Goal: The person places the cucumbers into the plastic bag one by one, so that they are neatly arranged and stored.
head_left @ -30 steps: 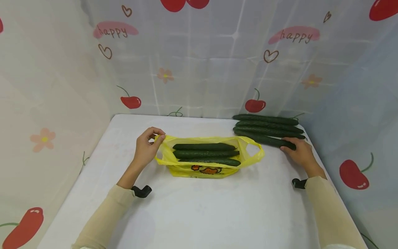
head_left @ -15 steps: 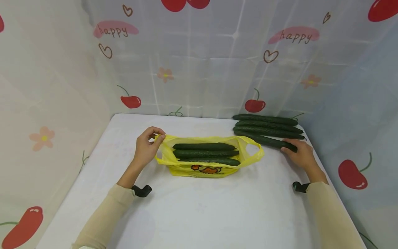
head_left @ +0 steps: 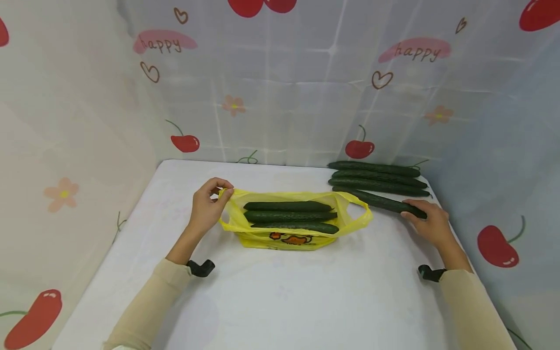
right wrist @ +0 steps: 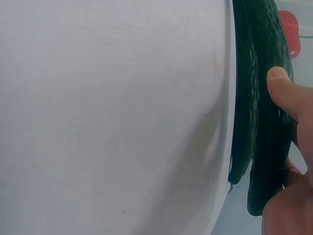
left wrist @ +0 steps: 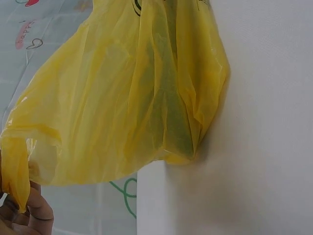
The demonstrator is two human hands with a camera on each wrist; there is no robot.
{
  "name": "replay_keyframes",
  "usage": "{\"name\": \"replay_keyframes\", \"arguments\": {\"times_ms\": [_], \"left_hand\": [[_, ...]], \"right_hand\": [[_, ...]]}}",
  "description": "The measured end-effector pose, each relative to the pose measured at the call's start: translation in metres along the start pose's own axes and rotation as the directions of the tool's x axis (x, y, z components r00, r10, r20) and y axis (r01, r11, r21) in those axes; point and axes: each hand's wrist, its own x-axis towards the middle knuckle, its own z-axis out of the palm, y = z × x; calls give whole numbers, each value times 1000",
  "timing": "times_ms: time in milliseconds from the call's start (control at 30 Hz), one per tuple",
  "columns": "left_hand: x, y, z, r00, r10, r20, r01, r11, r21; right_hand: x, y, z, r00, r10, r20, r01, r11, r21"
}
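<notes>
The left hand (head_left: 207,206) pinches the left handle of the yellow bag (head_left: 255,240) between thumb and fingers, pulling that corner taut. The bag sits mid-table, mouth open, with three cucumbers (head_left: 288,216) lying side by side inside it; an orange print (head_left: 297,239) shows on its front.

The right hand (head_left: 430,222) grips one end of a fourth cucumber (head_left: 376,200) — thumb on one side, fingers curled round the other, as the right wrist view shows. This one slants toward the bag, its far end by the bag's back right corner; whether it is fully clear of the table (head_left: 280,296) is hard to tell. Just behind it, three more cucumbers (head_left: 377,177) lie in a row at the table's back right corner, near the curtain (head_left: 288,116) — a cherry-and-heart pattern with "happy" on it.
</notes>
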Motion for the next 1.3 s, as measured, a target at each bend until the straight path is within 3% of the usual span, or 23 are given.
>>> {"name": "replay_keyframes", "arguments": {"times_ms": [133,267,567,867,1100,1300], "left_hand": [[-1,-2,0,1000,3,3,-3,1000,2],[-2,-2,-1,1000,9,-1,-9,1000,-5],[-5,-2,-2,1000,6,2,-6,1000,-6],[-4,-1,-3,1000,16,11,-16,1000,-1],[-2,-3,-2,1000,12,13,-12,1000,12],[0,-2,-1,1000,20,1,-20,1000,-4]], "right_hand": [[-6,-1,-5,1000,16,-14,-16,999,51],[-9,-7,-10,998,-13,-68,19,996,88],[-11,-32,-21,993,-50,-107,60,994,90],[-9,-71,-33,961,-169,-219,189,979,71],[-8,-113,-40,952,-215,-218,219,976,-9],[-4,-147,-46,926,-312,-213,307,950,-57]]}}
